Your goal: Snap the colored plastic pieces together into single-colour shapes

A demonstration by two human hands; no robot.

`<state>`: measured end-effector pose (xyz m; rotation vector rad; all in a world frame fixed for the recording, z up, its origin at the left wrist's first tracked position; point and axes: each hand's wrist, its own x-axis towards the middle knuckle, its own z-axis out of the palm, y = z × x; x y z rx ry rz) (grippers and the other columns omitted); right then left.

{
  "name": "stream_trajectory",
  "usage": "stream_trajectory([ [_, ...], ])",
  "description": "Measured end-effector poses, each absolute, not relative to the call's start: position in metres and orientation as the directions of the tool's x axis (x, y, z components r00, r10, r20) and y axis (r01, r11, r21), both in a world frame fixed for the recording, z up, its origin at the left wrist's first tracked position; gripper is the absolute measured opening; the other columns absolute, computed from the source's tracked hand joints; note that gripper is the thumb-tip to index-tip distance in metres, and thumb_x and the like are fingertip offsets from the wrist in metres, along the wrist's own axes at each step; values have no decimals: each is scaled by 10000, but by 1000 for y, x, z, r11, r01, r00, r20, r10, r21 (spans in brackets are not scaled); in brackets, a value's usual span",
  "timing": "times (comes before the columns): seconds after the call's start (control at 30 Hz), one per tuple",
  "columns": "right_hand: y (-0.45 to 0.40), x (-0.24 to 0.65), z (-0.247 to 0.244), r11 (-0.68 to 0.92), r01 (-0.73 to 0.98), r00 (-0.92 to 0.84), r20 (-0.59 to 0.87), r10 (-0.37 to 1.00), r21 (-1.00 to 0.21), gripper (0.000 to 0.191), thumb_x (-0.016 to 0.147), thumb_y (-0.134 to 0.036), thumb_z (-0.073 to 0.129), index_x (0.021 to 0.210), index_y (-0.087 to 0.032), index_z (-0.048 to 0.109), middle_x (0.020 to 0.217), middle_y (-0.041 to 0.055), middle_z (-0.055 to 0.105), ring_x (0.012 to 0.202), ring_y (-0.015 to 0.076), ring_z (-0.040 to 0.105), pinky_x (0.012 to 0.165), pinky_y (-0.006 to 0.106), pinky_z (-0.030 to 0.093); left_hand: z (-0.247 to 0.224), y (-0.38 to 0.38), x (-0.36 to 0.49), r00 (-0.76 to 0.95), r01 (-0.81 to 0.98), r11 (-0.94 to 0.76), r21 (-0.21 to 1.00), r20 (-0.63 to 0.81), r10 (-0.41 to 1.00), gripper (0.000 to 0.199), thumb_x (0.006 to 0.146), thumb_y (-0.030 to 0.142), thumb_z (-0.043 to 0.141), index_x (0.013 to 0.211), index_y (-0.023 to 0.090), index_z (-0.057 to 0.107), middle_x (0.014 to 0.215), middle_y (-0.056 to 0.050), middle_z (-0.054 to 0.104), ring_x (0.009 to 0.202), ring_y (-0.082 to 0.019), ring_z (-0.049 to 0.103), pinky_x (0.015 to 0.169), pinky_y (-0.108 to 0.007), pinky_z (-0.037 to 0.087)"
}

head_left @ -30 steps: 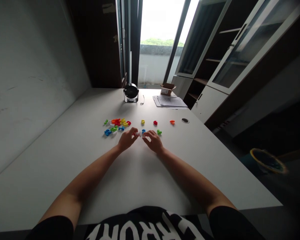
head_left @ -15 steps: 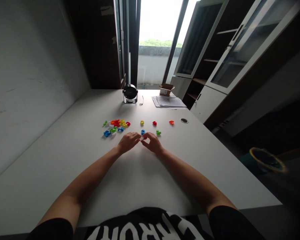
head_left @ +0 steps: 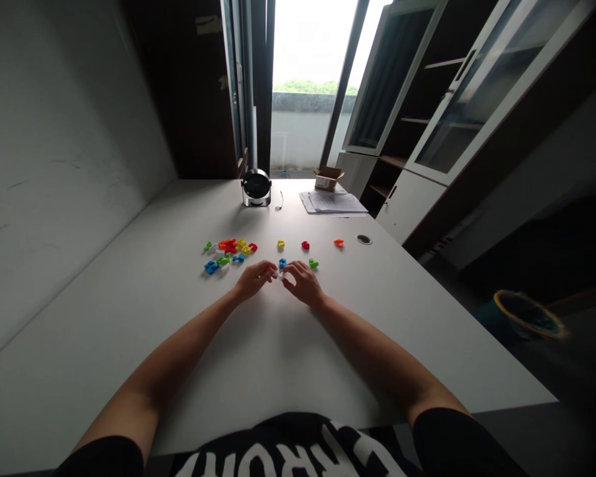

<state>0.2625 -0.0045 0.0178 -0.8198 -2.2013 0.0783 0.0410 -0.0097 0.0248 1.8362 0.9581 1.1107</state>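
Observation:
Over the desk, in the middle of the head view, my left hand (head_left: 254, 279) and my right hand (head_left: 304, 285) face each other, fingertips nearly meeting. Between them is a small white plastic toy piece (head_left: 280, 275), pinched from both sides; whether it is one piece or two I cannot make out. Just beyond the fingertips lies a blue toy piece (head_left: 283, 263), partly covered by my fingers. A green piece (head_left: 313, 264) lies beside my right hand. Farther off sit single yellow (head_left: 281, 244), red (head_left: 305, 245) and orange (head_left: 338, 243) pieces.
Left of my hands lies a loose pile of coloured pieces (head_left: 227, 246). Toward the back of the white desk (head_left: 273, 371) stand a round black device (head_left: 256, 186) and an open cardboard box (head_left: 328, 177), with papers (head_left: 334, 202) before the box. A cable hole (head_left: 364, 240) is at right.
My hands have drawn slightly apart, so more of the white piece shows between the fingertips. The red bit seen by my right fingers before no longer shows. The view has shifted slightly.

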Motion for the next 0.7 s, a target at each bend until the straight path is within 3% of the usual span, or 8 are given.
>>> stream_trajectory([
  [0.17,-9,262,24,797,539,-511,647,566,-272,193,935,-246,629,1127,-235,618,1089,85,662,1041,271,575,902,435,492,18,-4,41,357,80,-323,943,275,893,276,914,392,654,1041,147,662,874,-75,733,721,-152,682,698,-301,566],
  [0.37,-10,263,26,785,554,-500,643,580,-277,307,933,-361,667,1204,-233,603,1081,89,673,1033,279,583,904,439,489,16,-4,40,356,29,-335,942,304,884,273,874,359,714,1046,153,659,957,-75,708,797,-153,681,757,-305,566],
  [0.57,-7,262,23,801,556,-542,633,552,-222,202,981,-268,591,1176,-218,605,1006,78,690,940,249,598,843,403,489,20,-7,40,378,135,-385,913,312,872,264,874,339,718,1068,168,663,982,-69,708,796,-151,680,767,-305,555],
  [0.7,-6,263,21,814,559,-578,630,518,-158,216,994,-234,554,1205,-215,593,1035,85,683,946,247,584,840,402,494,21,-9,41,379,111,-376,920,310,872,298,904,375,682,1119,172,648,969,-76,722,812,-168,692,752,-316,570],
])
